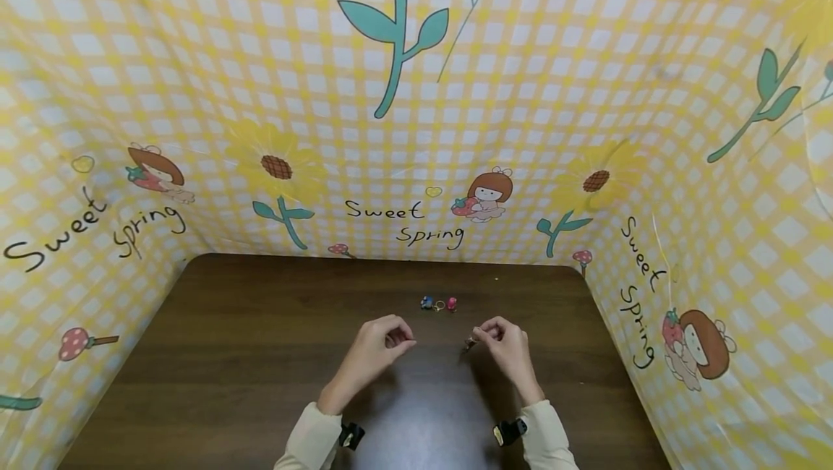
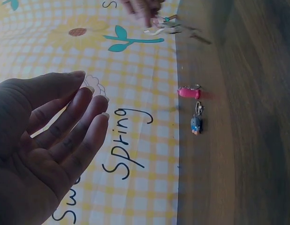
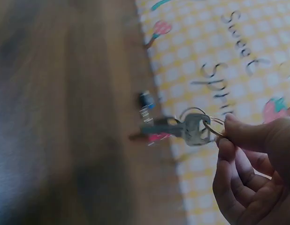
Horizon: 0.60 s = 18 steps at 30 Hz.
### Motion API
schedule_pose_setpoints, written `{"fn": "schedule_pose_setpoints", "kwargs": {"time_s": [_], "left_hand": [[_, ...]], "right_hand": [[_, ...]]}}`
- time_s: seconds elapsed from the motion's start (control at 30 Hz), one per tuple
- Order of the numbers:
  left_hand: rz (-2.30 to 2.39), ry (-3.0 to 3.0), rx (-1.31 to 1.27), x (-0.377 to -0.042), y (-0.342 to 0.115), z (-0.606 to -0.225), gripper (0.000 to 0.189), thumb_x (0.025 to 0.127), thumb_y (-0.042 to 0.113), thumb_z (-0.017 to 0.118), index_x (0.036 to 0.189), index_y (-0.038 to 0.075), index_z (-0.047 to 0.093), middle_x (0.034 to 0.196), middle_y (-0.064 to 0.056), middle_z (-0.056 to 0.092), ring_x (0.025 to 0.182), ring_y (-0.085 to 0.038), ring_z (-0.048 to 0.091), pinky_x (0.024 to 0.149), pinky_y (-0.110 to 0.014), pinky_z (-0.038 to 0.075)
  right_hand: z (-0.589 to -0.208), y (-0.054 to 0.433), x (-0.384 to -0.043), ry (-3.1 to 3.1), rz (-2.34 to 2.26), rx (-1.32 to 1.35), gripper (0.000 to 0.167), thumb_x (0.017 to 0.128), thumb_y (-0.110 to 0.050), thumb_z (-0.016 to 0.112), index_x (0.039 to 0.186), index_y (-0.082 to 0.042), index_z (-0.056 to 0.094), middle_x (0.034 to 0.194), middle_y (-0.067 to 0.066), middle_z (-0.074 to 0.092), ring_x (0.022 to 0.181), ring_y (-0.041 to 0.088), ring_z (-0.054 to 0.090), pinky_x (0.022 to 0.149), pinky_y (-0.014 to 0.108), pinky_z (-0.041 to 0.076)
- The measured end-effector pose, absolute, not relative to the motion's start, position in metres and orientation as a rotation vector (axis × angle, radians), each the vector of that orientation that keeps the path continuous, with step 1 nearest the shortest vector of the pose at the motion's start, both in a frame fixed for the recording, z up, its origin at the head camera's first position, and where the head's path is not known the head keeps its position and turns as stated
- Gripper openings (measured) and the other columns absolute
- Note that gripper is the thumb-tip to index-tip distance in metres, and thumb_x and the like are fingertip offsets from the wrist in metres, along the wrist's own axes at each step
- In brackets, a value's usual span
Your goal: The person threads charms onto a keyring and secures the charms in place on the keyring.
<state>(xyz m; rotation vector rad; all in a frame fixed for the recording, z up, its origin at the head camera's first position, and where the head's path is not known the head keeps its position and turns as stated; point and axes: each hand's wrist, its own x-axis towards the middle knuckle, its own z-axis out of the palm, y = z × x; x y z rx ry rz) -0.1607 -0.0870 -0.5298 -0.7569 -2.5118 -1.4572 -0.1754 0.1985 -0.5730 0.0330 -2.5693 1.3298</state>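
My right hand [image 1: 509,348] pinches a thin metal key ring [image 3: 214,127] between thumb and forefinger. From the ring hangs a silver key [image 3: 196,130], with a darker key partly behind it. My left hand [image 1: 382,345] is raised over the table to the left, fingers loosely bent and nothing in them; the left wrist view shows the thumb tip close to the fingertips. Farther back on the table lie a small blue figure charm [image 2: 196,125] and a pink charm [image 2: 188,92], with a small gold ring [image 1: 440,305] between them.
A dark wooden table [image 1: 247,354] spreads under both hands. Yellow checked cloth [image 1: 416,144] with printed flowers and lettering walls it in at the back and both sides. Black straps with small cameras [image 1: 510,432] sit at both wrists.
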Motion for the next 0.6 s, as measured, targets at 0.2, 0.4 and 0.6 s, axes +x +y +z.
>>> {"fn": "schedule_pose_setpoints", "kwargs": {"time_s": [0.2,0.4,0.6], "left_hand": [[-1.459,-2.537,-0.718,-0.163,-0.092,-0.527,0.016,0.091,-0.001,0.082,0.089,0.012,0.073,0.086,0.005,0.068,0.075,-0.006,0.062,0.067,-0.024,0.057],[-1.454,-2.567,-0.696,-0.165,-0.094,-0.528,0.015,0.092,0.000,0.081,0.089,0.012,0.073,0.087,0.005,0.068,0.076,-0.006,0.062,0.068,-0.024,0.058],[-1.463,-2.573,-0.692,-0.166,-0.095,-0.530,0.015,0.092,0.000,0.081,0.089,0.012,0.073,0.087,0.005,0.068,0.076,-0.006,0.062,0.068,-0.024,0.057]], "right_hand": [[-0.606,0.213,-0.178,-2.546,1.314,-0.033,0.015,0.090,-0.004,0.084,0.080,-0.002,0.072,0.068,0.002,0.068,0.059,0.004,0.057,0.056,0.021,0.045],[-0.621,0.224,-0.178,-2.518,1.433,-0.112,0.013,0.092,-0.002,0.080,0.084,0.002,0.071,0.070,0.006,0.070,0.056,0.011,0.063,0.051,0.019,0.048],[-0.627,0.234,-0.179,-2.521,1.438,-0.215,0.010,0.094,-0.001,0.077,0.090,0.006,0.072,0.078,0.014,0.073,0.064,0.022,0.069,0.055,0.019,0.052]]}}
